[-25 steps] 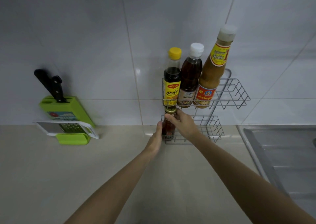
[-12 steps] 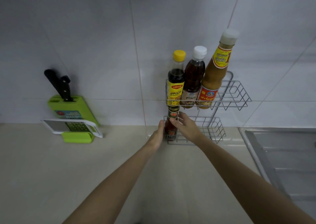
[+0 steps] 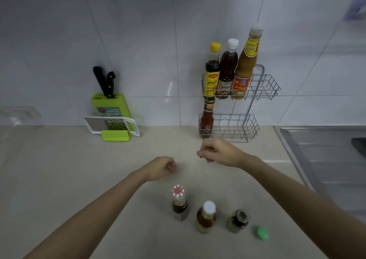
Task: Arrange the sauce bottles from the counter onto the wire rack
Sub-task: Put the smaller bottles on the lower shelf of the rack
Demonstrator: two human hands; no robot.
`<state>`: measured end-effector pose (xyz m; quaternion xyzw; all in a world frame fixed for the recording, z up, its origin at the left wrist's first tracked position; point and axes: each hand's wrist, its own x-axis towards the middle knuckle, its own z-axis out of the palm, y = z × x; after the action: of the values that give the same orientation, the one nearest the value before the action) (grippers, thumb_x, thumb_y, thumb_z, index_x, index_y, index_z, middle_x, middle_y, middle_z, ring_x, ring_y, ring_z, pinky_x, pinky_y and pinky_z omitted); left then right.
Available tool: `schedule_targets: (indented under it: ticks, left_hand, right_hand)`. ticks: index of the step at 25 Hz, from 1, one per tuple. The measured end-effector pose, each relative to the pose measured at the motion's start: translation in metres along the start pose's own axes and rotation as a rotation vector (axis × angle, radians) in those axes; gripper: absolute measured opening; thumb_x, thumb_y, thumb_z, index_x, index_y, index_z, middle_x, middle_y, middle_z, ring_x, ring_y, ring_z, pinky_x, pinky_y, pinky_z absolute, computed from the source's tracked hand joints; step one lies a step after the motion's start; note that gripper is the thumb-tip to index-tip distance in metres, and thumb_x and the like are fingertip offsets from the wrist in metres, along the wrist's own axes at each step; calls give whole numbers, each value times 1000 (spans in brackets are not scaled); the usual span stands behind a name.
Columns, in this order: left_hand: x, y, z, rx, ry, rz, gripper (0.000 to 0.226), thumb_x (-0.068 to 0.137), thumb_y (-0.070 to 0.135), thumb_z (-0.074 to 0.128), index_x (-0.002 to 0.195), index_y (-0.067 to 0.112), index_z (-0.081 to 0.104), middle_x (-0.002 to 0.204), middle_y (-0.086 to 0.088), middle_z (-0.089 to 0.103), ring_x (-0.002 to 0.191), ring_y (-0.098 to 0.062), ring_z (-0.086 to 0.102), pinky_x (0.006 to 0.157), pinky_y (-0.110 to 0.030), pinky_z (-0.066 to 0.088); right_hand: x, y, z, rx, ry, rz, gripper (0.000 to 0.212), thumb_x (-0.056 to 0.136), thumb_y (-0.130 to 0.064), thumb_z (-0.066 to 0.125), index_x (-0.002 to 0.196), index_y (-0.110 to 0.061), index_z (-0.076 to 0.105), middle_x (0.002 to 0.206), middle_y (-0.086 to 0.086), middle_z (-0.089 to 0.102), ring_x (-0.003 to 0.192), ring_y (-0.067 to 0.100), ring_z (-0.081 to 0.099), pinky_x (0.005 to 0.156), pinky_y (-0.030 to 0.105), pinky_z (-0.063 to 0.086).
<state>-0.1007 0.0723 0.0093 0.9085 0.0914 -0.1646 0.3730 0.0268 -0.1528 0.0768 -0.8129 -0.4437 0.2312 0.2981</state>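
Chrome wire rack (image 3: 263, 84), right of centre: three tall bottles fill its top shelf, a red sauce bottle (image 3: 207, 118) stands bottom-left. Left hand (image 3: 161, 167) and right hand (image 3: 219, 152) loosely curled, empty, mid-frame. Three counter bottles (image 3: 206, 217) wait at bottom centre, probably next.

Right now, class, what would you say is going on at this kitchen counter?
A person is moving sauce bottles onto a wire rack against the wall. Three bottles stand on its top shelf and a red sauce bottle on the bottom shelf. Both hands, the left hand and right hand, are empty above the counter. A red-capped bottle, a white-capped bottle and a small jar still wait there.
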Motion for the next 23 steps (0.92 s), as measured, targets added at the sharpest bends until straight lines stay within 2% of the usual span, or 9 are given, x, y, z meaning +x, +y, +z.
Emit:
schedule_targets:
  ticks: [2, 4, 6, 8, 9, 12, 14, 20, 23]
  left_hand:
    - [-33, -19, 13, -40, -115, -5, 40, 79, -15, 54, 117, -4, 58, 122, -19, 63, 112, -25, 62, 87, -19, 48]
    - [-64, -26, 36, -160, -177, -3, 56, 74, 0, 70, 127, 12, 53, 128, 1, 60, 118, -6, 56, 88, -9, 45]
    - [-83, -21, 62, -250, -77, 39, 68, 66, 34, 85, 125, 39, 50, 127, 24, 57, 118, 13, 50, 91, -8, 41]
    - [-86, -10, 85, -305, 94, 110, 59, 63, 50, 83, 114, 52, 52, 120, 29, 61, 112, 15, 54, 90, -6, 43]
    - [-85, -6, 94, -342, 170, 137, 50, 67, 47, 80, 112, 50, 56, 115, 25, 66, 108, 11, 59, 90, -9, 47]
    - [-86, 5, 102, -418, 296, 157, 31, 79, 37, 71, 109, 32, 62, 103, 7, 73, 98, -7, 67, 92, -37, 54]
    - [-87, 12, 93, -407, 307, 177, 29, 83, 36, 69, 108, 23, 62, 101, 2, 72, 97, -13, 68, 92, -42, 53]
    - [-89, 49, 9, -312, 238, 327, 15, 85, 37, 68, 98, 34, 61, 96, 11, 69, 89, 1, 63, 88, -30, 52]
    - [-87, 71, -27, -280, 212, 399, 27, 86, 39, 67, 109, 24, 63, 106, 7, 70, 93, 0, 63, 87, -27, 53]
  right_hand:
    - [-16, -33, 12, -24, -92, -74, 36, 78, -60, 63, 89, -26, 66, 74, -11, 66, 65, -1, 59, 58, 13, 45]
    - [-28, -58, 28, -236, -161, -186, 47, 72, -70, 60, 96, -29, 63, 81, -15, 63, 67, -1, 57, 58, 13, 42]
    - [-36, -74, 46, -469, -166, -258, 50, 73, -69, 59, 100, -27, 60, 89, -14, 62, 72, 3, 55, 64, 22, 44]
    - [-40, -82, 58, -599, -137, -252, 43, 79, -59, 60, 101, -22, 59, 95, -4, 62, 81, 16, 57, 70, 34, 49]
    - [-41, -84, 63, -631, -124, -234, 40, 82, -53, 59, 102, -19, 59, 98, 1, 62, 85, 21, 58, 72, 38, 50]
    - [-44, -90, 66, -658, -105, -178, 35, 88, -42, 57, 107, -13, 60, 105, 7, 61, 93, 27, 59, 76, 40, 50]
    - [-44, -96, 60, -662, -92, -184, 33, 90, -37, 56, 112, -11, 59, 109, 7, 60, 98, 28, 59, 79, 40, 49]
    - [-30, -139, -19, -519, -96, -301, 30, 93, -27, 58, 118, -11, 60, 100, -4, 55, 87, 9, 51, 75, 22, 37]
    - [-24, -160, -55, -588, -93, -336, 29, 93, -27, 58, 117, -11, 60, 102, -2, 58, 86, 7, 50, 75, 21, 39]
